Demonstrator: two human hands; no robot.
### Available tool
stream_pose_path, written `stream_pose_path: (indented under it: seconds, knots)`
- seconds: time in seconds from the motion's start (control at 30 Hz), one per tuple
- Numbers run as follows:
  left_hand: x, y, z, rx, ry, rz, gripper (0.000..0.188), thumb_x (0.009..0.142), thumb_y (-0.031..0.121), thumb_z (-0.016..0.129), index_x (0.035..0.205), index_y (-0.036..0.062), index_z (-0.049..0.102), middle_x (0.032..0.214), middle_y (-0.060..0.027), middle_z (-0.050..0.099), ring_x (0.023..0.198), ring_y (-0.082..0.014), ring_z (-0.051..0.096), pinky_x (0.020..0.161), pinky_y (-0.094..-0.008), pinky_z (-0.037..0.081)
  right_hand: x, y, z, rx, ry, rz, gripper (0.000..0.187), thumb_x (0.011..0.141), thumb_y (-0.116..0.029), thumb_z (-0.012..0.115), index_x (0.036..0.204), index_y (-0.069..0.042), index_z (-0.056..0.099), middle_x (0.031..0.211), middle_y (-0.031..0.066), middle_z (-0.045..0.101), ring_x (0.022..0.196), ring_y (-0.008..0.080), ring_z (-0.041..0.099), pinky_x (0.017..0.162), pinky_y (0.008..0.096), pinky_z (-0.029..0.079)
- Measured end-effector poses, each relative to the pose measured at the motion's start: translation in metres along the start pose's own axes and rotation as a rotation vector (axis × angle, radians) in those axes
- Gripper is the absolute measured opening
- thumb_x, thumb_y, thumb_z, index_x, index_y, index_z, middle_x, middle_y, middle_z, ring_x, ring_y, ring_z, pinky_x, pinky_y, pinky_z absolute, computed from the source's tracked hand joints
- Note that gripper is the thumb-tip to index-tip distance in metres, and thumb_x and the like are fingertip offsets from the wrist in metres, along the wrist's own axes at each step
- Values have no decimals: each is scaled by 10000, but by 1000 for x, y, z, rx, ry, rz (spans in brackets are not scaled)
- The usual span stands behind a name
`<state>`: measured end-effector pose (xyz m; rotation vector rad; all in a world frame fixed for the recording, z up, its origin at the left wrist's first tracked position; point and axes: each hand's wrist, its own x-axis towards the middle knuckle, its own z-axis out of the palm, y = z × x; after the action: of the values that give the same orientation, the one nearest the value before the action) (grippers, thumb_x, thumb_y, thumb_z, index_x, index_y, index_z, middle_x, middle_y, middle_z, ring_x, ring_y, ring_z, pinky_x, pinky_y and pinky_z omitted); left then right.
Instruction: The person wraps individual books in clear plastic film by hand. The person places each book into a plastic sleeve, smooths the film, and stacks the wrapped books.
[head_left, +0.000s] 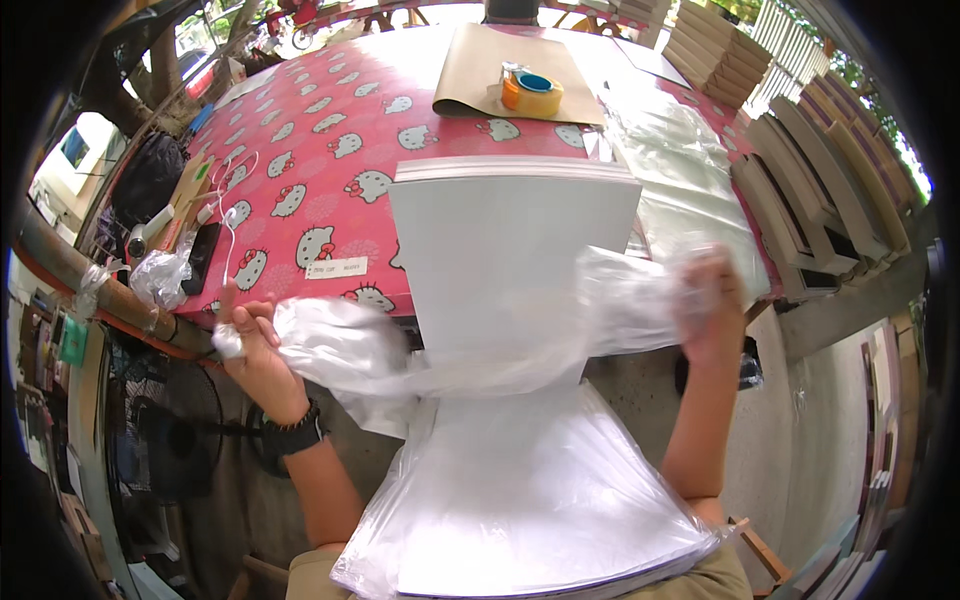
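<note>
A thick white stack of sheets or boards stands upright against the near table edge, its layered edges showing along the top. Clear plastic film stretches across its lower front between my two hands. My left hand, left of the stack, pinches one bunched end, with one finger pointing up. On the other side my right hand, smeared by motion, is closed around the opposite end. A white stack in clear plastic lies across my lap; whether its plastic joins the film in my hands, I cannot tell.
The pink patterned table holds brown paper with tape rolls, a pile of clear plastic and a white label strip. A dark phone lies at the left edge. Boards lean at the right.
</note>
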<state>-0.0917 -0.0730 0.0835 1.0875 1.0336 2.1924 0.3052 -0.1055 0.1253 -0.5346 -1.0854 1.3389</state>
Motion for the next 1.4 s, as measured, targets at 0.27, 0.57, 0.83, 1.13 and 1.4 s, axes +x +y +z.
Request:
stream_pose_path:
  seconds: [0.27,0.57,0.83,1.13,1.4]
  knots:
    - [-67,33,59,-209,-1311,-492,359,763,201,639,996,-28,490,793,-90,583,579,-112,532,553,-255,452,21,15,103,-654,-570,285,97,749,-59,628,814,10,607,700,55,610,585,115,575,493,221,422]
    - [-60,-13,13,-932,-684,-922,476,826,490,437,971,49,545,874,-105,578,746,-193,568,665,-343,469,5,30,45,540,-513,-158,322,874,-276,421,1067,-32,506,1000,106,554,908,243,515,799,391,383]
    - [-50,-22,4,-899,-454,-895,475,821,483,452,965,41,551,876,-102,578,760,-190,557,684,-342,462,-26,68,1,-250,-783,185,507,801,-401,536,1124,-14,487,984,121,575,840,225,565,719,347,451]
    - [-91,-68,-32,-641,-1077,-914,438,810,426,480,993,32,535,841,-79,563,729,-161,523,657,-315,429,-14,46,14,937,-298,11,475,823,-368,515,1135,-13,470,1015,140,581,820,246,598,741,385,466]
    - [-3,-19,14,-385,-610,-746,408,780,224,545,1124,27,450,697,4,502,555,-62,423,489,-208,319,-5,52,-9,249,-601,-11,323,619,-91,689,888,41,569,726,126,602,556,163,544,549,270,439]
